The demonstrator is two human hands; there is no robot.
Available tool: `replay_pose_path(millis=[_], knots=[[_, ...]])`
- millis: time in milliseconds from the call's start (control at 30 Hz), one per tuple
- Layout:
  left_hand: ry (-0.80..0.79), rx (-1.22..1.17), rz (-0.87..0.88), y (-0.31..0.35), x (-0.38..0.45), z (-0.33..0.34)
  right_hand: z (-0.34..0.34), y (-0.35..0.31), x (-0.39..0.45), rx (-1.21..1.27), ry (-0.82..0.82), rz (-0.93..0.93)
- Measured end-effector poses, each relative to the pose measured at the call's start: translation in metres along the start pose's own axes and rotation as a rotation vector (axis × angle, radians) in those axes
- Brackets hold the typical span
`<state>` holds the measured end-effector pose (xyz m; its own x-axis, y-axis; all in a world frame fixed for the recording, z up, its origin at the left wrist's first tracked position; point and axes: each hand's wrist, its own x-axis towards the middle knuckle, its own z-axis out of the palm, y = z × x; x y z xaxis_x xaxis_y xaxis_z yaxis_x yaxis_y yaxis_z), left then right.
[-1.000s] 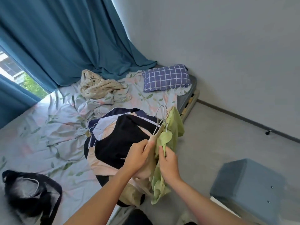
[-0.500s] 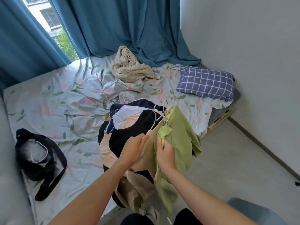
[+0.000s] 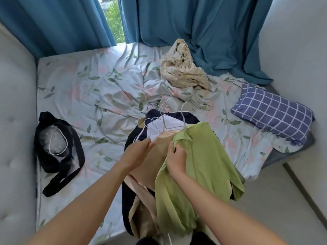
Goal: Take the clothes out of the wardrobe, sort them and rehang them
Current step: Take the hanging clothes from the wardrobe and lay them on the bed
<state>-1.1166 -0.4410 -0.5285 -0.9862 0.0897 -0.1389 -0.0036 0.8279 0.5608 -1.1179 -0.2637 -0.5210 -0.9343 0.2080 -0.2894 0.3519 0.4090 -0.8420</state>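
Note:
A pile of clothes on white wire hangers (image 3: 165,121) lies on the near edge of the bed (image 3: 74,89). On top is a light green shirt (image 3: 205,163), beside it a beige garment (image 3: 152,167), with dark navy and white pieces (image 3: 159,126) under them. My right hand (image 3: 176,159) grips the green shirt near its collar. My left hand (image 3: 137,152) pinches the beige garment at its top edge, close to a hanger.
A crumpled cream floral cloth (image 3: 180,68) lies at the back of the bed below the teal curtains (image 3: 177,20). A blue checked pillow (image 3: 272,112) sits on the right. A black bag (image 3: 56,149) rests on the left near the padded headboard (image 3: 16,121). Grey floor (image 3: 283,200) is on the right.
The view has swung left and down toward the bed. Both hands keep their hold; the green shirt has spread out more to the right over the pile.

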Motion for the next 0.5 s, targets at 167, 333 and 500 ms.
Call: replay_pose_path(millis=[167, 333, 500], knots=[[0.174, -0.052, -0.180, -0.045, 0.041, 0.003, 0.045, 0.022, 0.065, -0.030, -0.381, -0.007], [0.214, -0.094, -0.385, -0.072, 0.056, 0.026, 0.026, 0.055, 0.122, -0.147, -0.621, 0.020], [0.051, -0.088, -0.454, -0.078, 0.039, 0.094, -0.020, 0.096, 0.177, -0.446, -0.623, -0.143]])
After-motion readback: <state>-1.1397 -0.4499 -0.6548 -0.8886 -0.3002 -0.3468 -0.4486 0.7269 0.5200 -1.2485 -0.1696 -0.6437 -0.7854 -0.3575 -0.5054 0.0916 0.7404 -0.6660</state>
